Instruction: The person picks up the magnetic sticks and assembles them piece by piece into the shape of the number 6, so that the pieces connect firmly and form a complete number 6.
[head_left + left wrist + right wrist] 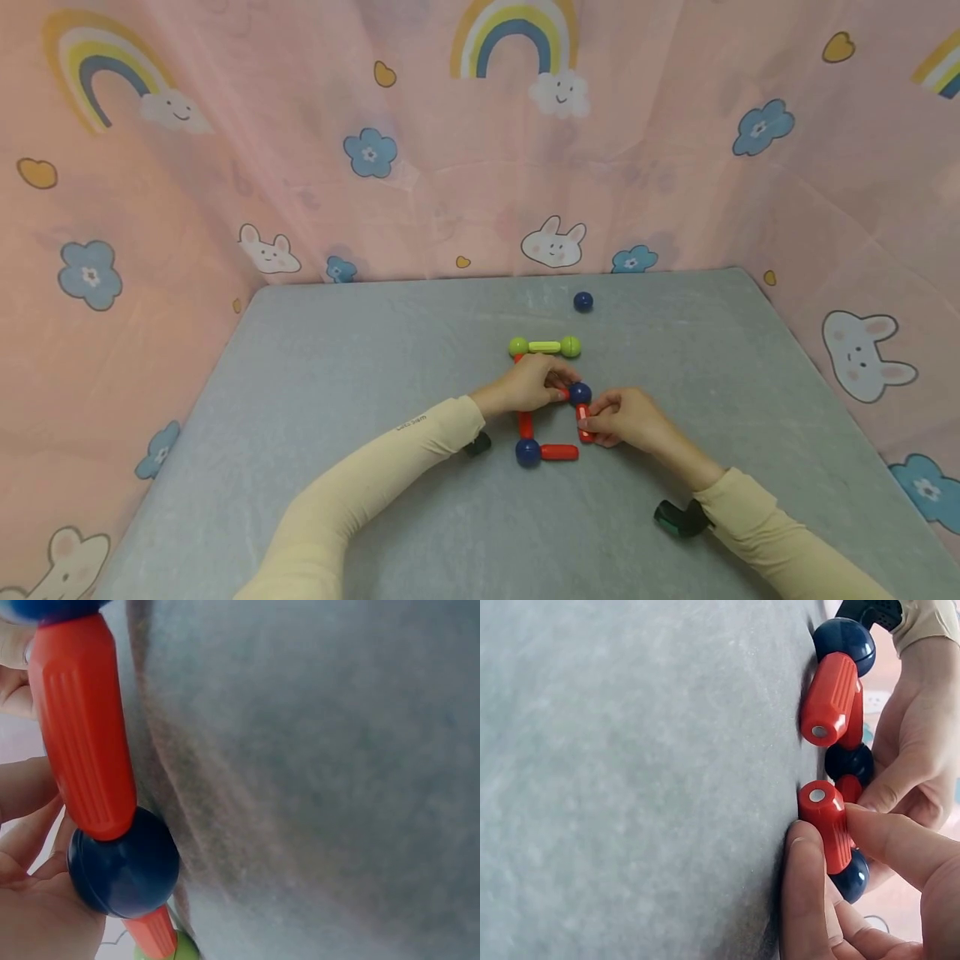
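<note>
Both hands are on a frame of red magnetic rods and blue balls lying on the table. My left hand [528,385] reaches across it, thumb and fingertips gripping at the right-hand blue ball [581,393] and the red rod end beside it. Fingers of my right hand [633,419] pinch a red rod [826,829] that hangs off that ball toward me; its metal-tipped end is free. Another red rod [559,452] sticks out rightward from the near blue ball [528,452], apart from the pinched rod. In the left wrist view, a red rod [86,731] joins two blue balls.
Two green balls joined by a light green rod [544,347] form the far end of the frame. A loose blue ball [583,302] lies near the table's back edge. Patterned pink cloth [420,208] stands around the grey table [360,358].
</note>
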### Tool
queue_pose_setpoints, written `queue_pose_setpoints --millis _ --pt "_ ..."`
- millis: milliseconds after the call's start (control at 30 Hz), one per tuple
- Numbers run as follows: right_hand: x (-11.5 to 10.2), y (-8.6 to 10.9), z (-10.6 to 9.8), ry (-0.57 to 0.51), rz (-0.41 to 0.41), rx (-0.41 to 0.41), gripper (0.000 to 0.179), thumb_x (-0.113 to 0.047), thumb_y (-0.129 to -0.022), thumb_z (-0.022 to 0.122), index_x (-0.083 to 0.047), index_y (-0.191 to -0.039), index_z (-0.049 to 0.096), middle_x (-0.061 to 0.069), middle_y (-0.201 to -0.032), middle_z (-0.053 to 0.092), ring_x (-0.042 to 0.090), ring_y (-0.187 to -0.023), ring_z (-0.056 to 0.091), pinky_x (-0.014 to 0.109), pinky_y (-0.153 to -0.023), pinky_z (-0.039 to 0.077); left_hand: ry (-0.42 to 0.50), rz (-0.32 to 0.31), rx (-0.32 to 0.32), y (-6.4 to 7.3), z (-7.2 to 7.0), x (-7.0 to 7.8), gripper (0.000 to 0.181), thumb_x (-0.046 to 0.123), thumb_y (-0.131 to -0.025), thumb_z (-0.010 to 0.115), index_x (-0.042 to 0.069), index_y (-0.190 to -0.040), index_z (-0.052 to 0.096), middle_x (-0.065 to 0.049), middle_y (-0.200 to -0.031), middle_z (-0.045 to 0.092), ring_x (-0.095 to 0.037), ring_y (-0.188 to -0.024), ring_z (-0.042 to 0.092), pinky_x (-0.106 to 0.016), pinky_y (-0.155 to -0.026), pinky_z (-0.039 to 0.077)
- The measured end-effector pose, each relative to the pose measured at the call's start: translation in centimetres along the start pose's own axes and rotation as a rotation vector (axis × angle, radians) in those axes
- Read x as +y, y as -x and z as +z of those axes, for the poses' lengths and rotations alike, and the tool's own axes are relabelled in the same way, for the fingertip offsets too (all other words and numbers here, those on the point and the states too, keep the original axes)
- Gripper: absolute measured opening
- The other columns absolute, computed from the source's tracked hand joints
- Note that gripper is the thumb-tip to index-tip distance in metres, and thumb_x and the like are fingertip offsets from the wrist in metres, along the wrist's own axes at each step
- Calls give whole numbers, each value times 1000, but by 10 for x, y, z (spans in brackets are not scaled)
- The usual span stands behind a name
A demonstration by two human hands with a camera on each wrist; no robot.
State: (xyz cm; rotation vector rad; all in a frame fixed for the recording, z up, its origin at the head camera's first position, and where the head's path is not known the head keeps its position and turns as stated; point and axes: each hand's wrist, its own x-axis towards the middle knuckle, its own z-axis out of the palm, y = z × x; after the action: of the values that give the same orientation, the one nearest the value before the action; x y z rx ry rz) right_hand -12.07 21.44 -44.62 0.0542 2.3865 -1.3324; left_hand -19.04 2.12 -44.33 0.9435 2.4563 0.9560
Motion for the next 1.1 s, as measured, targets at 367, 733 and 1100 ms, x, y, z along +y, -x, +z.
queue_pose_setpoints --millis 367,733,1100 --pt "0 0 0 5 -4 2 29 -17 -83 78 5 -97 65 3 -72 73 12 -61 67 31 -58 60 2 2 7 0 -1 -1 30 5 -91 70 10 -121 70 -4 -118 73 -12 -101 70 -10 -80 52" --pt "1 -1 -1 3 -6 -16 29 -18 -84 78 4 -96 65 2 -70 72 13 -62 67 31 -59 60 3 -4 -5 1 -2 0 30 6 -91 69 10 -121 70 -3 -118 73 -10 -100 70 -10 -80 52" --pt "0 -4 -15 62 -37 -102 28 -20 -88 73 4 -101 69 4 -78 73 14 -68 68 31 -63 60 127 34 63 11 -5 -1 30 10 -89 74 8 -119 70 -6 -115 73 -10 -102 70 -12 -84 55"
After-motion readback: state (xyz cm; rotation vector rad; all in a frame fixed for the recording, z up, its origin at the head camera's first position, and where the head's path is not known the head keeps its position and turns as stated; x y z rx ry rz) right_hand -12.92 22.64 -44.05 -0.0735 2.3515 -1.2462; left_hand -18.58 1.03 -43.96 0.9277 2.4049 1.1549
